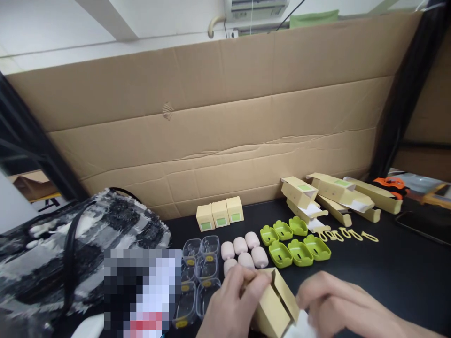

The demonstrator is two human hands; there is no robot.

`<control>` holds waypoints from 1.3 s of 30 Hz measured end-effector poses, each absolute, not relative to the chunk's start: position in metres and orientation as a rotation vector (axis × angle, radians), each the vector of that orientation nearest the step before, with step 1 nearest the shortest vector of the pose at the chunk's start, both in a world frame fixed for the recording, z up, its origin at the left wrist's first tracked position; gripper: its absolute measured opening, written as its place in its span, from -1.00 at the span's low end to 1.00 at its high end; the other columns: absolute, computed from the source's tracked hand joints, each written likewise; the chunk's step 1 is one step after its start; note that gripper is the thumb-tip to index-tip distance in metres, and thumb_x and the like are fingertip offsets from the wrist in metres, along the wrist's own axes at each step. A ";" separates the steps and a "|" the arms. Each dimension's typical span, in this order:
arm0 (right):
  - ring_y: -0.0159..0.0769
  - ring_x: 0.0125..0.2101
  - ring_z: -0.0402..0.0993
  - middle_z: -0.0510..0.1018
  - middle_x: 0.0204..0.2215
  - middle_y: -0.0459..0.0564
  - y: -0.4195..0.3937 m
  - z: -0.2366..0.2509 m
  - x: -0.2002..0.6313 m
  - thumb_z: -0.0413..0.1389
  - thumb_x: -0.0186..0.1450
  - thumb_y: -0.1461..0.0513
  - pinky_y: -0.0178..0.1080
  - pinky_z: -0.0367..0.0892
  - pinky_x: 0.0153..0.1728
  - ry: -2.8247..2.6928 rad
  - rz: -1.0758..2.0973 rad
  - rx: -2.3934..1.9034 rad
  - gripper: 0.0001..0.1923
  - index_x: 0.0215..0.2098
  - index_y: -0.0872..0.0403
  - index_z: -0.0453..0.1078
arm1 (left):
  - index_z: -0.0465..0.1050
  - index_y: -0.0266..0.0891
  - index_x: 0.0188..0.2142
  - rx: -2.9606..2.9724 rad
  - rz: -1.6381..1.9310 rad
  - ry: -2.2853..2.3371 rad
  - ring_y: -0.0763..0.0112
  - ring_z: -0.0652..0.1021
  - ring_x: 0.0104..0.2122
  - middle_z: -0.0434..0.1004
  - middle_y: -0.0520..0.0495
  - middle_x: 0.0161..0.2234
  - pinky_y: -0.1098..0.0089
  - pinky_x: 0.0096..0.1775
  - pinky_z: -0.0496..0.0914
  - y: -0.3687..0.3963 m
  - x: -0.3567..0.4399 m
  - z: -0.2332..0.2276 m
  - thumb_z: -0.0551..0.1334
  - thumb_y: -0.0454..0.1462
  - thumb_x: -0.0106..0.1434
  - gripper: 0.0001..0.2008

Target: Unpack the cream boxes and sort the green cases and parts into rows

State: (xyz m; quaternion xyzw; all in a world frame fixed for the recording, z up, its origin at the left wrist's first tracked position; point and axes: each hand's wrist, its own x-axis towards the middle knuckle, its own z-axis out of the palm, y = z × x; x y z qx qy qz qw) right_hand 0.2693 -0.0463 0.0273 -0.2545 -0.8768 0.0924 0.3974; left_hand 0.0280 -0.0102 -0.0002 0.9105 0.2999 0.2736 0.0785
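My left hand (232,300) is closed around a small yellow cardboard box (271,307), held tilted at the bottom of the view. My right hand (331,300) has its fingers curled at the box's near right end, by a white flap (301,326); the fingertips are partly hidden and slightly blurred. Just beyond the box lie several pale pink rounded pieces (240,245) in rows. To their right are several green trays (300,252). Clear plastic cups (207,266) with yellow stickers stand to the left of the pink pieces.
Three closed yellow boxes (220,215) stand at the back. Open, flattened-looking cartons (331,195) are piled back right, near cream loops (347,234) and a dark phone (424,226). A shaggy bag (105,225) lies left. A cardboard wall (225,117) closes off the black table's rear.
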 end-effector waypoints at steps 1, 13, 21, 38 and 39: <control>-0.38 -0.31 0.55 0.57 -0.27 -0.05 -0.048 0.031 0.268 -0.04 0.42 0.15 -0.45 0.46 -0.29 -2.257 0.238 -0.664 -0.87 -0.23 -0.03 0.31 | 0.22 0.05 0.14 2.773 0.811 0.914 0.17 0.55 -0.17 0.46 -0.13 -0.15 0.25 -0.25 0.54 -0.012 0.029 0.000 0.28 -0.35 0.13 -0.41; -0.28 -0.53 0.43 0.50 -0.48 0.01 -0.033 0.004 0.253 -0.09 0.35 0.33 -0.26 0.37 -0.55 -2.242 -0.423 -0.770 -0.77 -0.40 0.04 0.34 | 0.41 -0.03 0.07 2.483 1.063 1.147 0.00 0.52 0.02 0.54 -0.12 0.04 0.12 0.05 0.42 -0.023 0.047 -0.031 0.24 -0.43 0.07 -0.44; -0.18 -0.18 0.54 0.54 -0.20 0.01 -0.024 0.009 0.265 -0.09 0.40 0.08 -0.12 0.49 -0.24 -1.463 1.109 -0.910 -0.82 -0.32 -0.03 0.15 | 0.18 0.00 0.06 2.305 1.039 1.070 0.08 0.59 -0.11 0.54 -0.11 -0.03 0.11 -0.09 0.49 -0.023 0.038 -0.013 0.30 -0.30 0.09 -0.44; -0.25 -0.32 0.52 0.54 -0.31 0.00 -0.025 0.025 0.280 0.04 0.18 0.35 -0.26 0.46 -0.33 -2.450 0.161 -1.036 -0.83 -0.27 0.00 0.24 | 0.03 -0.08 -0.13 0.809 1.187 0.888 0.14 0.63 -0.25 0.66 -0.10 -0.28 0.17 -0.14 0.48 -0.029 0.062 0.016 0.53 -0.10 -0.20 -0.21; -0.21 -0.23 0.53 0.55 -0.23 0.06 -0.026 0.027 0.278 0.08 0.18 0.30 -0.24 0.48 -0.26 -2.384 0.032 -0.968 -0.80 -0.21 0.01 0.25 | 0.03 -0.08 -0.13 0.807 1.204 0.873 0.16 0.64 -0.26 0.66 -0.08 -0.30 0.18 -0.15 0.48 -0.028 0.063 0.017 0.53 -0.12 -0.18 -0.23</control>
